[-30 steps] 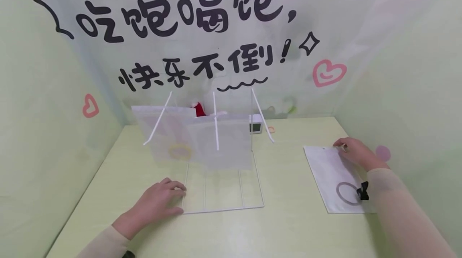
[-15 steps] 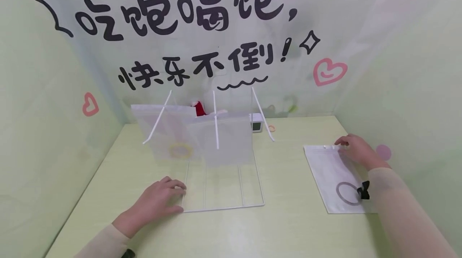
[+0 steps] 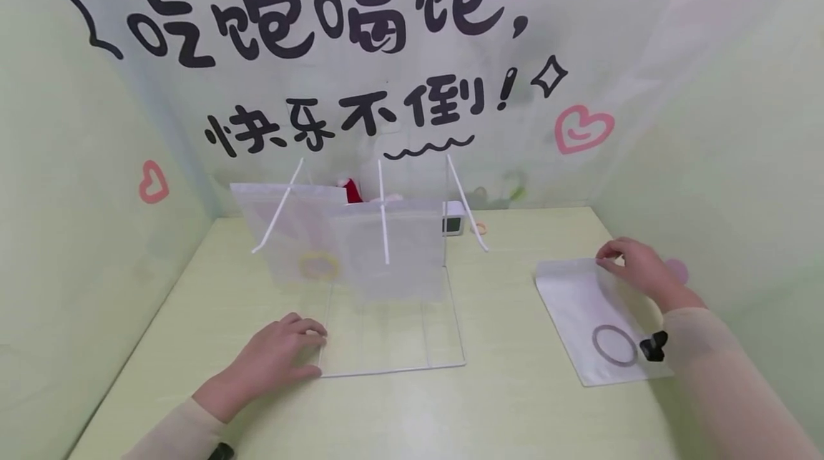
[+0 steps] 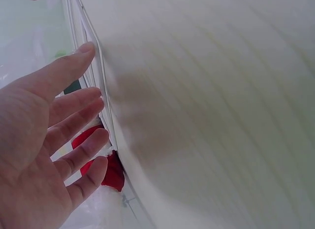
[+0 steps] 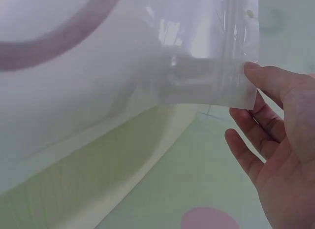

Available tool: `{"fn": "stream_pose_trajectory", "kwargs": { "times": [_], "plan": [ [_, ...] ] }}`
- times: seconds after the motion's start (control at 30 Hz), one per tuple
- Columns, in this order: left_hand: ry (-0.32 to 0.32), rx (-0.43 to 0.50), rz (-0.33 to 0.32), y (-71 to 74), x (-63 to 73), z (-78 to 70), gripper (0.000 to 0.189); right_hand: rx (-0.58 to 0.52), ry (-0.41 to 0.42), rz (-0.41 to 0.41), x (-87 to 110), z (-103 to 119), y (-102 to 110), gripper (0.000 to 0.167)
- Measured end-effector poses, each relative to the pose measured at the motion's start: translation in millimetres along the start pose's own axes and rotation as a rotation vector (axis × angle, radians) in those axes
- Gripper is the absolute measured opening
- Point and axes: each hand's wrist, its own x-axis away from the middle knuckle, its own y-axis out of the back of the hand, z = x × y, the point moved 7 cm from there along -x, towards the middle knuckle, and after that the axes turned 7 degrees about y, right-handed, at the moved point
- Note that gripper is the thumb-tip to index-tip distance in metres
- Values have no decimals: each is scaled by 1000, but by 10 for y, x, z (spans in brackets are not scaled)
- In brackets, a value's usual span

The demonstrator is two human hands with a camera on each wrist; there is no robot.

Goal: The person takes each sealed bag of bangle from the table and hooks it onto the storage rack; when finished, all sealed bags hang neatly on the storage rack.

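Note:
A white wire rack (image 3: pixel 393 373) stands on the table, two clear plastic zip bags hanging from its prongs. One hanging zip bag (image 3: pixel 399 260) is in the middle; the left zip bag (image 3: pixel 257 213) has a yellow ring shape showing. My left hand (image 3: pixel 267 356) rests at the left side of the rack's base, fingers spread and loosely bent, fingertips at the wire (image 4: pixel 104 81). At the right, my right hand (image 3: pixel 644 274) pinches the far top corner of another zip bag (image 3: pixel 569 302) between thumb and fingers. That bag, its corner raised, shows a mauve ring (image 5: pixel 59 54).
Behind the rack are a small white device with a dark screen (image 3: pixel 453 220), a red item (image 3: pixel 353 192) and a small orange ring (image 3: pixel 479 229). Light cloth walls with printed lettering (image 3: pixel 380 9) enclose the table (image 3: pixel 399 424) at the back and sides.
My right hand now pinches the zip bag and has raised its top edge a little; the bag has turned slightly. The left hand stays at the rack's base. The head view has shifted slightly.

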Motion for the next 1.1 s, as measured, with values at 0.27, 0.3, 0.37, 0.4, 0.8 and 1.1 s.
{"fn": "stream_pose_trajectory", "kwargs": {
  "times": [0.27,0.3,0.37,0.4,0.8,1.1],
  "plan": [
    [1,22,17,-2,3,5,46,-39,6,-49,82,200,119,12],
    [1,24,18,-1,4,2,46,-39,3,-47,93,224,129,12],
    [2,24,17,2,4,-1,46,-38,9,-49,115,282,156,12],
    [3,23,17,3,4,-2,46,-35,17,-56,128,318,176,12],
    [-7,14,5,34,-12,-22,44,13,144,-218,258,776,472,11],
    [-5,6,1,28,3,-17,44,-41,282,-326,322,1183,603,25]
  ]
}}
